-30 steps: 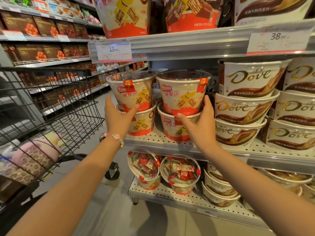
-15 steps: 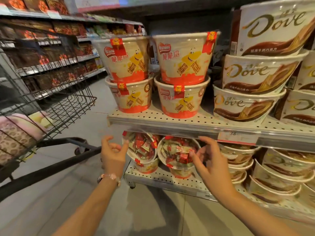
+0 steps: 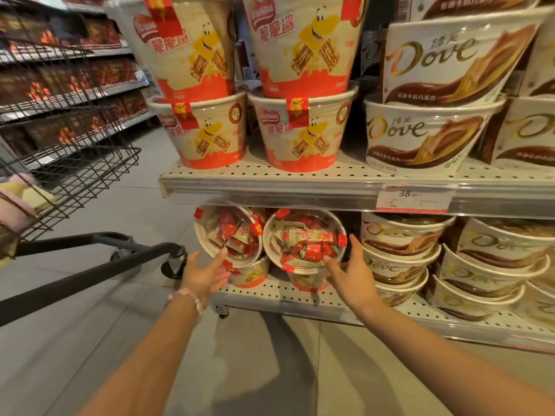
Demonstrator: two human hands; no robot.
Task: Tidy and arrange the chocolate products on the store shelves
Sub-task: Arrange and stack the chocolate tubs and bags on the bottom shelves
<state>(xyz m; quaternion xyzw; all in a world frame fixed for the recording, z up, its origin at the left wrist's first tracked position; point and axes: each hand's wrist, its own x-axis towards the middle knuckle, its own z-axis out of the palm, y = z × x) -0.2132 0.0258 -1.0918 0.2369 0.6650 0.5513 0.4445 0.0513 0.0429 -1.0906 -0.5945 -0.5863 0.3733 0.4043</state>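
On the bottom shelf (image 3: 300, 298) stand two red-and-cream wafer tubs with clear lids, the left tub (image 3: 228, 232) and the right tub (image 3: 303, 238), both tipped toward me. My left hand (image 3: 204, 273) is open, its fingertips at the lower rim of the left tub. Open as well, my right hand (image 3: 351, 271) has its fingers spread at the right tub's lower right rim. I cannot tell whether either hand touches. On the shelf above sit stacked wafer tubs (image 3: 303, 130) of the same kind.
Stacked white-and-brown Dove tubs (image 3: 420, 136) fill the right side of both shelves. A price tag (image 3: 413, 199) reads 38. A black wire trolley (image 3: 75, 163) with its handle (image 3: 90, 274) stands at my left. Further shelves of dark boxes (image 3: 60, 85) line the aisle.
My hands left the upper wafer tubs, dropped to the bottom shelf and moved in close to the two lower tubs. The view has lowered and come nearer.
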